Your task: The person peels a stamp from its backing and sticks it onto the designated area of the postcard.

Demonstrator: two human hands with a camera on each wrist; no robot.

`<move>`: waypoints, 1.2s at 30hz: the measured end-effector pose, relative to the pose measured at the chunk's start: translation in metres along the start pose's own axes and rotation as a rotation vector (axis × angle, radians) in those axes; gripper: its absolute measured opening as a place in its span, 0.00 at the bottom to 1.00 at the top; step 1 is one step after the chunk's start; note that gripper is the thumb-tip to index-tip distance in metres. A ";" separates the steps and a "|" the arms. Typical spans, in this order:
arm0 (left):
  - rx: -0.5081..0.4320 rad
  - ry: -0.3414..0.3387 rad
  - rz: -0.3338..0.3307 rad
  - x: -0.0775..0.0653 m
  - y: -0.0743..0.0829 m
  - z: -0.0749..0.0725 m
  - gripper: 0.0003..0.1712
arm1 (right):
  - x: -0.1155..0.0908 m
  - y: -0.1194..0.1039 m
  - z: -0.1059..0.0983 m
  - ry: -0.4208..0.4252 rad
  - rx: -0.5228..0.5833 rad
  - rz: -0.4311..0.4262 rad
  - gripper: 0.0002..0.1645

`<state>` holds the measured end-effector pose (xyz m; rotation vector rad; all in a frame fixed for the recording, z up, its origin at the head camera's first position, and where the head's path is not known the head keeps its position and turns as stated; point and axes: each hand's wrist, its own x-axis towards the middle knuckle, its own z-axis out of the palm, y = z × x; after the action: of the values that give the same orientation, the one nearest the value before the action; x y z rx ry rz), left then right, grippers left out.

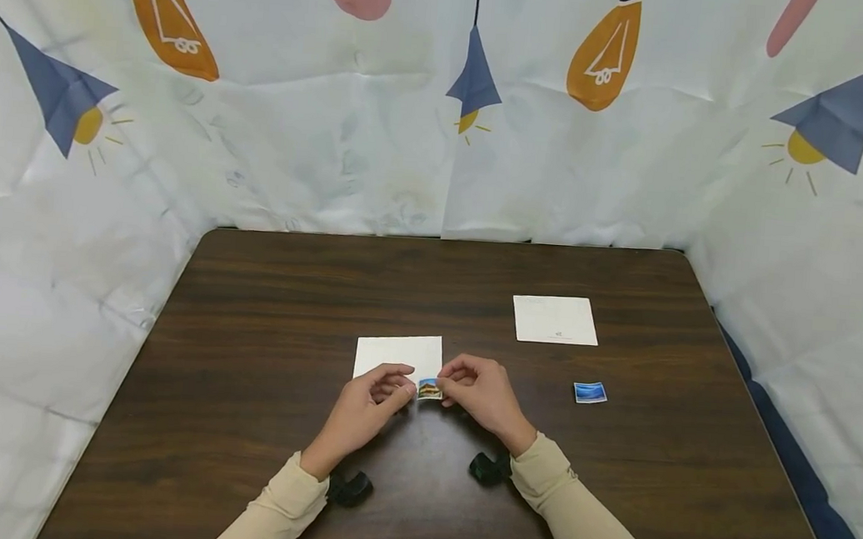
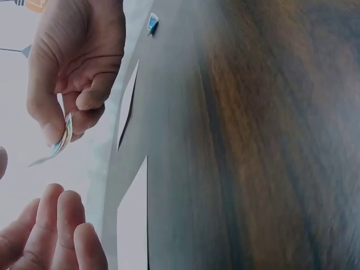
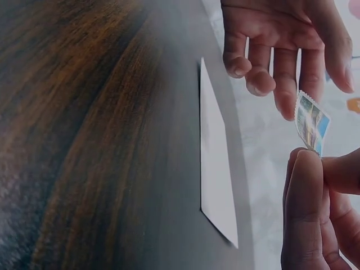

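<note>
A small postage stamp (image 1: pixel 431 389) with toothed edges and a landscape picture is held up in the air, slightly bent. My right hand (image 1: pixel 485 393) pinches one end of it between thumb and fingertips, as the right wrist view also shows. Close to the stamp's other end is my left hand (image 1: pixel 367 407), its fingers loosely bent and thumb apart from them, gripping nothing. In the left wrist view a gap shows between those fingers and the stamp. Behind the hands, a white card (image 1: pixel 399 355) lies flat on the table, its near part hidden by the left hand.
A second white card (image 1: pixel 556 320) with tiny print at its lower edge lies farther back on the right. Nearer, a blue stamp (image 1: pixel 590 392) rests on the dark wooden table (image 1: pixel 240 423). White curtains (image 1: pixel 297 151) with printed lamps surround the table.
</note>
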<state>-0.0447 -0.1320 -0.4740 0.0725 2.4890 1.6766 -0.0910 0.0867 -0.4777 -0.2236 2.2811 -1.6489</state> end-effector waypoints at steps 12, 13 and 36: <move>-0.087 0.005 -0.038 -0.005 -0.005 0.014 0.14 | -0.008 0.005 0.002 0.002 0.017 0.007 0.04; -0.088 0.003 -0.041 -0.005 -0.005 0.015 0.14 | -0.008 0.005 0.002 0.001 0.019 0.007 0.04; -0.128 0.022 -0.043 -0.001 -0.010 0.020 0.07 | -0.011 0.010 0.001 -0.024 0.051 -0.008 0.07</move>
<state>-0.0406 -0.1178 -0.4909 -0.0133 2.3737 1.8235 -0.0797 0.0922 -0.4853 -0.2402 2.2205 -1.6972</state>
